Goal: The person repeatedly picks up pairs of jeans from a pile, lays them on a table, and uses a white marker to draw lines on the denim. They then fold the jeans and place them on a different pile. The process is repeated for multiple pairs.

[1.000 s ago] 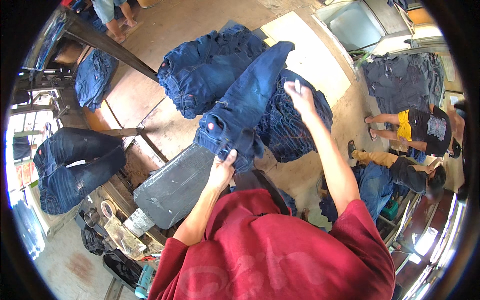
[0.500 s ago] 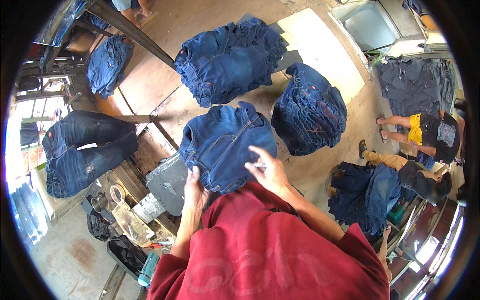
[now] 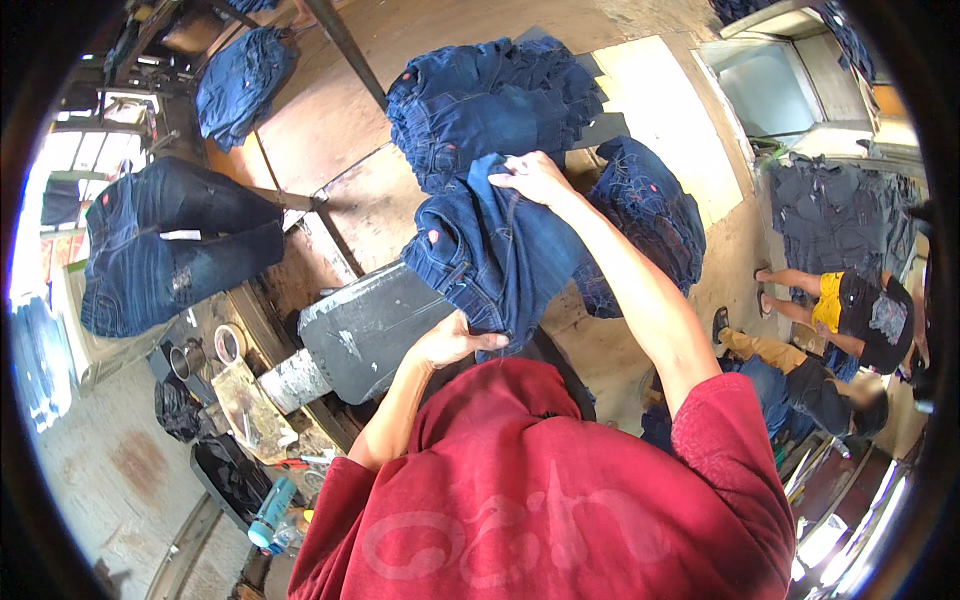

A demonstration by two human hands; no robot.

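Observation:
A pair of blue denim jeans (image 3: 515, 265) hangs bunched in front of my chest, with its waistband and a round reddish mark toward the left. My left hand (image 3: 457, 342) is closed on its lower near edge, thumb pointing right. Farther out, my right hand (image 3: 537, 180) pinches the upper far edge and holds it up, arm stretched forward. Whether anything else is inside the right fingers cannot be made out. Just behind the jeans lies a large pile of folded denim (image 3: 490, 100). Another denim heap with loose threads (image 3: 650, 225) is partly hidden by my right forearm.
A dark scuffed board (image 3: 375, 330) lies left of my hands, near a tape roll (image 3: 229, 343) and a turquoise bottle (image 3: 272, 510). Dark jeans (image 3: 180, 245) drape at left. Several people, one in yellow shorts (image 3: 829, 300), are at right beside dark garments (image 3: 830, 215).
My right hand has moved up and away and now grips the jeans' far edge. The jeans, spread flat on the board before, are lifted and bunched, uncovering the board. The view has shifted slightly.

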